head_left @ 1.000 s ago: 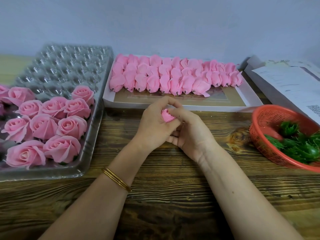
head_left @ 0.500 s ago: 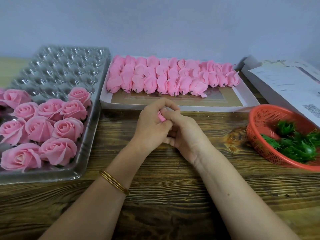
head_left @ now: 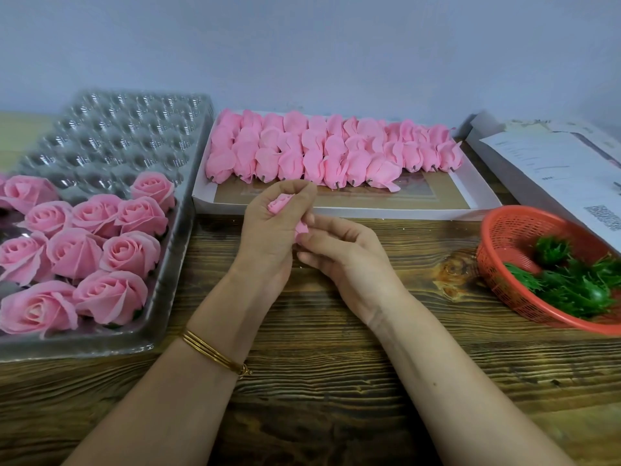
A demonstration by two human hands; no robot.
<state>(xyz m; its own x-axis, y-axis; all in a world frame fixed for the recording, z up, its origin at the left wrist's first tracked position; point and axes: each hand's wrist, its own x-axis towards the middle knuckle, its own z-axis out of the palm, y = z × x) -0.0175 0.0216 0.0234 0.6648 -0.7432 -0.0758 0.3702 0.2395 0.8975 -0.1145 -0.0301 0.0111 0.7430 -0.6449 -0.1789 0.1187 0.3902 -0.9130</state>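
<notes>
Gripping rosebud (head_left: 279,204), left hand (head_left: 268,237) curls fingers round it, bud axis roughly upright; right hand (head_left: 349,260) pinches petal (head_left: 301,227) just below left fingertips (right hand nearer).

On the brown wooden plank table (head_left: 336,381) I have the clear dimpled plastic tray (head_left: 111,136) at the left, with pink finished rose heads (head_left: 84,243) in its near half. The flat white cardboard box (head_left: 403,211) lies behind centre, with pink folded petal buds (head_left: 329,149) along its back. The round red plastic mesh basket (head_left: 510,230) sits at the right with green leafy sepals (head_left: 578,284) in it and white printed paper sheets (head_left: 551,163) behind it. The left hand (head_left: 268,237) and right hand (head_left: 346,260) are between tray and basket, just before the box, with the small pink rose bud (head_left: 280,203) between them.
</notes>
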